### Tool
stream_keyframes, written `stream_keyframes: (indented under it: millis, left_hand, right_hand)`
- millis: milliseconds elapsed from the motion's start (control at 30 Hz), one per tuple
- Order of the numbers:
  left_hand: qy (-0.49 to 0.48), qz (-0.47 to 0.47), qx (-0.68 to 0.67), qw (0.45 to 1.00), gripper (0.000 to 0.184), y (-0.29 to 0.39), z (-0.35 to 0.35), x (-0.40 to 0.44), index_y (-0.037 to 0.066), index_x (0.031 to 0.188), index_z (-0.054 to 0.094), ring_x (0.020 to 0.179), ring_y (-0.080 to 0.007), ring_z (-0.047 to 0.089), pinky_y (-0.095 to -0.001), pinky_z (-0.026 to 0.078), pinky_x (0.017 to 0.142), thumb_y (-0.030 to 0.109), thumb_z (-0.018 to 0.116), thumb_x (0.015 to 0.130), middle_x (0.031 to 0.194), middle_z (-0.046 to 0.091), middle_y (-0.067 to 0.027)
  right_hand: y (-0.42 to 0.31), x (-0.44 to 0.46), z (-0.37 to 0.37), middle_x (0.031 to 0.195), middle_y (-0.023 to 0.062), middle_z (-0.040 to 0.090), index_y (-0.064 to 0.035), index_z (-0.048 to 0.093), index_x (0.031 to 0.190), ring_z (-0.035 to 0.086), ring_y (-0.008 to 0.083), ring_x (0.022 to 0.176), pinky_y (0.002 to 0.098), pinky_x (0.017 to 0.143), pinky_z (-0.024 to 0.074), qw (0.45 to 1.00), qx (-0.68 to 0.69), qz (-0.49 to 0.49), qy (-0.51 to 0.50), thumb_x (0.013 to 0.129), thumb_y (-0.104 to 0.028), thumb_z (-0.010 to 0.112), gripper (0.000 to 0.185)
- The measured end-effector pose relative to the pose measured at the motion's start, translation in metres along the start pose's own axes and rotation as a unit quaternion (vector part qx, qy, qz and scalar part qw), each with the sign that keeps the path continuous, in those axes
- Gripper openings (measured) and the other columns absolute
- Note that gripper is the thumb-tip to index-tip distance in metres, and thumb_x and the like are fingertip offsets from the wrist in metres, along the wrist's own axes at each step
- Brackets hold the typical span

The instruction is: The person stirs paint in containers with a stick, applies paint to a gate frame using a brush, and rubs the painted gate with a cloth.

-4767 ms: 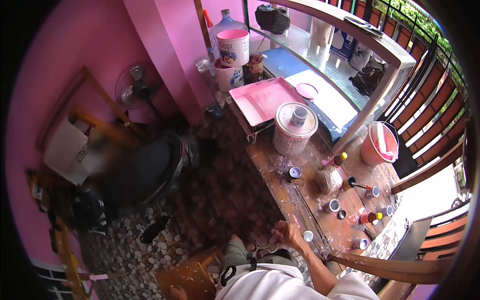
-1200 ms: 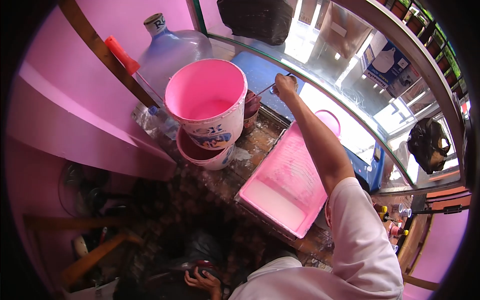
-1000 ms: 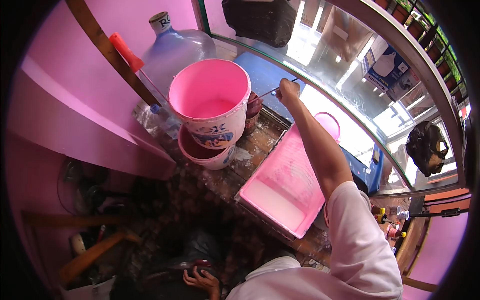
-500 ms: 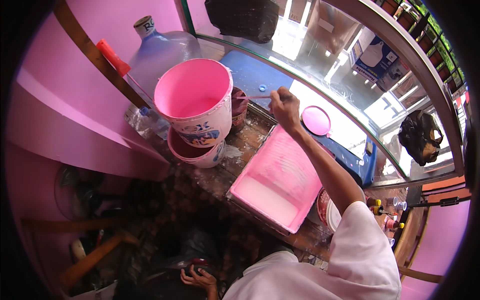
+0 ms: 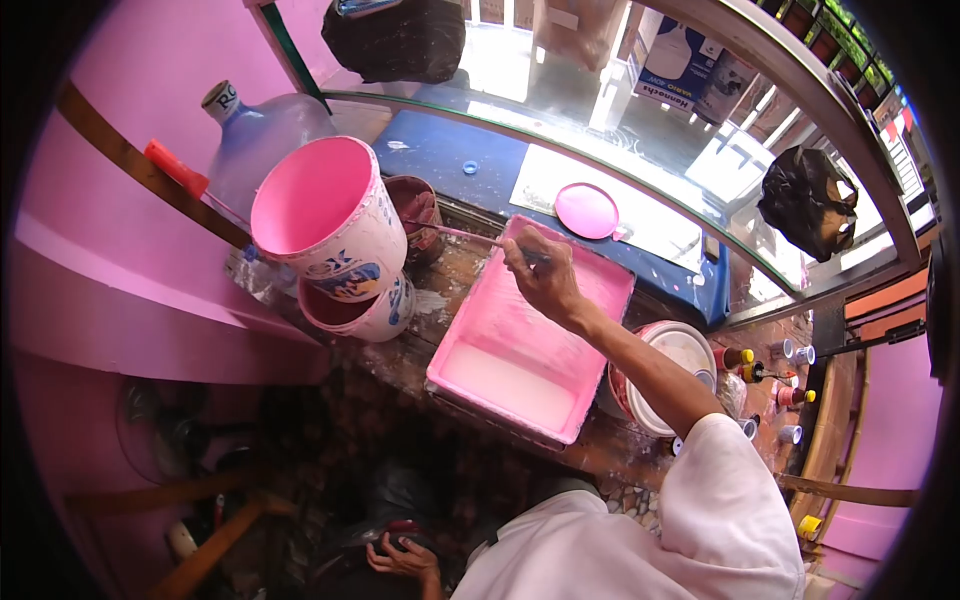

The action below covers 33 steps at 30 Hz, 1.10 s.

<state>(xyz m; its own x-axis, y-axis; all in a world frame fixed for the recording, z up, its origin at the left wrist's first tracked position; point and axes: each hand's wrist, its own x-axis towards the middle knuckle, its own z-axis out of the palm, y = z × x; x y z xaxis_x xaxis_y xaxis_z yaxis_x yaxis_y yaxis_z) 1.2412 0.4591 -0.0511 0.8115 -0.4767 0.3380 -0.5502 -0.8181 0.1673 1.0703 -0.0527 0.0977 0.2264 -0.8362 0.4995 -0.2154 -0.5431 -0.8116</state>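
Observation:
My right hand (image 5: 541, 272) is closed round the near end of a thin stick (image 5: 455, 232), above the upper part of the pink paint tray (image 5: 490, 345). The stick's far end reaches into a small brown can (image 5: 416, 205). Left of that can, a white bucket with a pink inside (image 5: 318, 205) stands tilted on a second white bucket (image 5: 385, 312). Pale liquid lies in the tray's lower end. My left hand (image 5: 405, 560) is low in the view with its fingers apart, near a dark, shiny surface.
Behind the tray are a round pink lid (image 5: 587, 210) on a white sheet, a blue surface (image 5: 450, 150) and a glass case. A lidded tub (image 5: 672, 375) stands right of the tray, with several small cups and bottles beyond. A large water bottle (image 5: 262, 140) is at the left.
My right hand has come down and nearer with the stick, now over the tray. The view has shifted, showing more of the lidded tub. My left hand has stayed low.

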Motion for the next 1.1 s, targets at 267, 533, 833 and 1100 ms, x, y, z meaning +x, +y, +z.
stream_keyframes:
  millis: [267,533,833,1100]
  left_hand:
    - [-0.006,-0.007,-0.009,1.000,0.042,-0.003,-0.002,-0.004,0.003,0.105,0.059,0.123,-0.0396,0.034,-0.0538,0.028,0.102,0.042,0.045,0.094,0.132,0.039,-0.0229]
    - [0.017,0.017,-0.021,0.999,0.040,-0.010,0.001,-0.007,0.004,0.105,0.060,0.123,-0.0379,0.035,-0.0520,0.029,0.102,0.041,0.046,0.094,0.130,0.041,-0.0211]
    - [0.100,0.061,0.009,0.993,0.052,-0.039,0.026,-0.014,0.012,0.107,0.063,0.120,-0.0343,0.039,-0.0484,0.032,0.099,0.054,0.037,0.095,0.125,0.046,-0.0186]
    - [0.076,0.054,0.063,0.994,0.035,-0.036,0.021,-0.018,0.013,0.116,0.059,0.120,-0.0344,0.042,-0.0480,0.031,0.101,0.036,0.058,0.089,0.125,0.047,-0.0201]
  right_hand:
    - [-0.014,-0.035,-0.019,0.064,0.0119,0.061,0.0004,0.054,0.081,0.061,0.0158,0.058,0.0321,0.053,0.0475,0.998,0.001,0.032,0.046,0.095,-0.016,0.058,0.021]
    - [-0.022,-0.065,-0.022,0.063,0.0097,0.062,-0.0016,0.054,0.076,0.061,0.0138,0.056,0.0302,0.053,0.0501,0.973,0.141,0.112,0.144,0.094,-0.015,0.055,0.023]
    - [-0.115,-0.192,-0.092,0.070,0.0071,0.064,0.0024,0.060,0.090,0.062,0.0129,0.065,0.0263,0.061,0.0515,0.923,0.242,0.222,0.200,0.096,-0.016,0.054,0.020]
    - [-0.171,-0.332,-0.200,0.080,0.0101,0.067,0.0013,0.063,0.097,0.067,0.0163,0.074,0.0271,0.066,0.0557,0.871,0.334,0.291,0.212,0.096,-0.018,0.055,0.021]
